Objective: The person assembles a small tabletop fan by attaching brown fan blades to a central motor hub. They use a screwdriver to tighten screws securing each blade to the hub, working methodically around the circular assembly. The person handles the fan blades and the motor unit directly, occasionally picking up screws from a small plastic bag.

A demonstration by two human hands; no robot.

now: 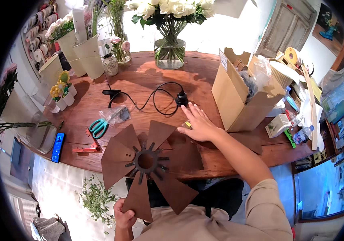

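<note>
Several flat brown blades fan out from a black slotted ring. This wheel-like piece rests partly on the table and juts over its front edge. My left hand pinches the tip of the lowest blade between thumb and fingers. Stretched over the tabletop, my right hand has its fingers apart and holds nothing I can see. Its fingertips lie beside a black lamp socket on a looping black cord. A small yellow item shows beside the thumb, partly hidden.
On the wooden table stand an opened cardboard box, a glass vase of white roses and cream pots. Teal-handled scissors, a clear plastic bag, a red tool and a phone lie to the left.
</note>
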